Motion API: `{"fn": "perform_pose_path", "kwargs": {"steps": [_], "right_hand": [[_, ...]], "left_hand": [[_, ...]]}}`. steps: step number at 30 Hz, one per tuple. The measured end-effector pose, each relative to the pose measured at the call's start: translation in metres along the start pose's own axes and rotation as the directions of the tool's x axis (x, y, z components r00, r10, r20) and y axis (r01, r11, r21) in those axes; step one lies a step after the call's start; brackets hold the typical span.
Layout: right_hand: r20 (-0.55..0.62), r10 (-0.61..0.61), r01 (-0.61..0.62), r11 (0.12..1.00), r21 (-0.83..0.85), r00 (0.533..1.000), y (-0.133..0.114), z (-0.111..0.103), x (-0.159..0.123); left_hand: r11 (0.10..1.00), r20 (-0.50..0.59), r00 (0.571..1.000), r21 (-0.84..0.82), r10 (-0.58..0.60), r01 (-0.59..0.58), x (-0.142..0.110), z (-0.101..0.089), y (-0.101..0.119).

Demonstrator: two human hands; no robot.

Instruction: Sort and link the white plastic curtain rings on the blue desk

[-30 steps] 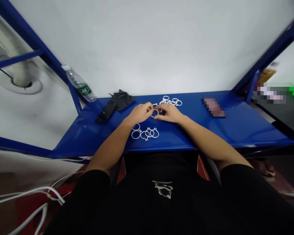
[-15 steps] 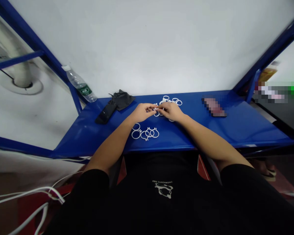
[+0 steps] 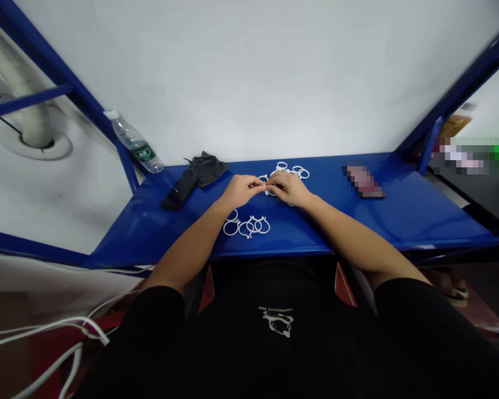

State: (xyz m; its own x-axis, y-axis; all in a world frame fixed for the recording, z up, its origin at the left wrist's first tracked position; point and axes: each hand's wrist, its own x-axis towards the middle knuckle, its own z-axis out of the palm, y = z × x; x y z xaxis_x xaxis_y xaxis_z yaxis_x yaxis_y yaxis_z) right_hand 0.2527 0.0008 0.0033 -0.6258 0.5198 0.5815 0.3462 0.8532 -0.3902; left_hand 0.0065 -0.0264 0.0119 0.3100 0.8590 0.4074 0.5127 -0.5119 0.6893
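Note:
Over the middle of the blue desk (image 3: 370, 221), my left hand (image 3: 242, 190) and my right hand (image 3: 291, 188) meet fingertip to fingertip. Both pinch a small white plastic ring (image 3: 266, 192), which resembles a curtain ring; the fingers cover most of it. More white rings (image 3: 301, 170) lie behind and beneath my right hand, some partly hidden by it. Closer to my body, a row of overlapping white rings (image 3: 254, 225) with small knobbed ends rests on the desk, just in front of my left wrist.
A black phone-like object (image 3: 179, 192) and a crumpled black bag (image 3: 208, 168) lie left of my hands. A clear bottle (image 3: 138, 147) leans at the back left. On the right is a pixelated flat object (image 3: 363, 182). Blue frame bars (image 3: 430, 147) and a white wall (image 3: 249, 83) bound the desk.
The fingertips have drawn slightly closer around the white ring, and its visible part has shifted a little lower. My arms and the rings on the desk stay in place.

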Motion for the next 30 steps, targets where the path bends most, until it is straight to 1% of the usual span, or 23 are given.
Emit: {"fn": "perform_pose_path", "kwargs": {"steps": [4, 8, 10, 14, 15, 17, 20, 22, 23, 24, 25, 26, 27, 28, 29, 30], "right_hand": [[0.014, 0.017, -0.017, 0.999, -0.033, 1.0, -0.003, 0.003, -0.002], [-0.011, 0.029, -0.029, 0.998, -0.062, 1.0, -0.005, 0.005, -0.003], [-0.046, 0.027, -0.03, 0.998, -0.057, 0.999, -0.004, 0.005, -0.001], [-0.122, 0.033, -0.033, 0.999, 0.008, 0.992, -0.001, 0.004, 0.001], [-0.113, 0.03, -0.027, 0.999, 0.028, 0.993, -0.001, 0.003, 0.001], [-0.052, 0.023, -0.02, 0.999, 0.042, 0.998, -0.002, 0.003, 0.0], [0.045, 0.059, -0.058, 0.998, -0.032, 0.997, -0.003, 0.004, 0.0], [0.047, 0.114, -0.108, 0.988, -0.109, 0.992, -0.002, 0.003, 0.0], [0.034, 0.143, -0.137, 0.98, -0.144, 0.989, 0.0, 0.002, 0.001], [0.014, 0.175, -0.17, 0.969, -0.177, 0.984, 0.002, 0.0, 0.002], [-0.012, 0.211, -0.209, 0.955, -0.21, 0.977, 0.004, -0.003, 0.002], [-0.042, 0.251, -0.253, 0.937, -0.24, 0.967, 0.008, -0.006, 0.002], [-0.074, 0.291, -0.3, 0.916, -0.267, 0.954, 0.012, -0.009, 0.002], [-0.107, 0.328, -0.345, 0.894, -0.287, 0.939, 0.016, -0.012, 0.002], [-0.138, 0.359, -0.384, 0.873, -0.299, 0.923, 0.019, -0.014, 0.001], [-0.166, 0.382, -0.415, 0.858, -0.303, 0.909, 0.023, -0.016, 0.0]], "left_hand": [[1.0, 0.019, 1.0, -0.019, 0.024, -0.024, 0.0, -0.002, -0.001], [0.999, 0.031, 0.998, -0.011, 0.048, -0.048, 0.001, -0.004, -0.002], [0.998, 0.009, 0.999, -0.014, 0.053, -0.053, 0.002, -0.004, -0.002], [0.997, -0.08, 0.994, -0.038, 0.07, -0.073, 0.002, -0.002, -0.002], [0.996, -0.091, 0.993, -0.044, 0.073, -0.078, 0.003, -0.001, -0.002], [0.996, -0.094, 0.993, -0.051, 0.073, -0.078, 0.003, -0.001, -0.001], [0.997, -0.025, 0.998, -0.059, 0.049, -0.051, 0.003, -0.005, -0.002], [0.998, 0.064, 0.998, -0.063, 0.007, -0.003, 0.003, -0.016, -0.005], [0.998, 0.12, 0.992, -0.057, -0.028, 0.035, 0.003, -0.024, -0.007], [0.996, 0.181, 0.98, -0.032, -0.079, 0.086, 0.003, -0.034, -0.01], [0.989, 0.261, 0.954, 0.02, -0.145, 0.145, 0.003, -0.046, -0.013], [0.975, 0.342, 0.913, 0.093, -0.222, 0.202, 0.002, -0.058, -0.017], [0.953, 0.418, 0.857, 0.167, -0.3, 0.252, 0.002, -0.069, -0.022], [0.929, 0.471, 0.802, 0.232, -0.367, 0.289, 0.002, -0.079, -0.026], [0.909, 0.496, 0.764, 0.276, -0.412, 0.311, 0.002, -0.087, -0.03], [0.897, 0.502, 0.746, 0.306, -0.437, 0.32, 0.002, -0.092, -0.033]]}}
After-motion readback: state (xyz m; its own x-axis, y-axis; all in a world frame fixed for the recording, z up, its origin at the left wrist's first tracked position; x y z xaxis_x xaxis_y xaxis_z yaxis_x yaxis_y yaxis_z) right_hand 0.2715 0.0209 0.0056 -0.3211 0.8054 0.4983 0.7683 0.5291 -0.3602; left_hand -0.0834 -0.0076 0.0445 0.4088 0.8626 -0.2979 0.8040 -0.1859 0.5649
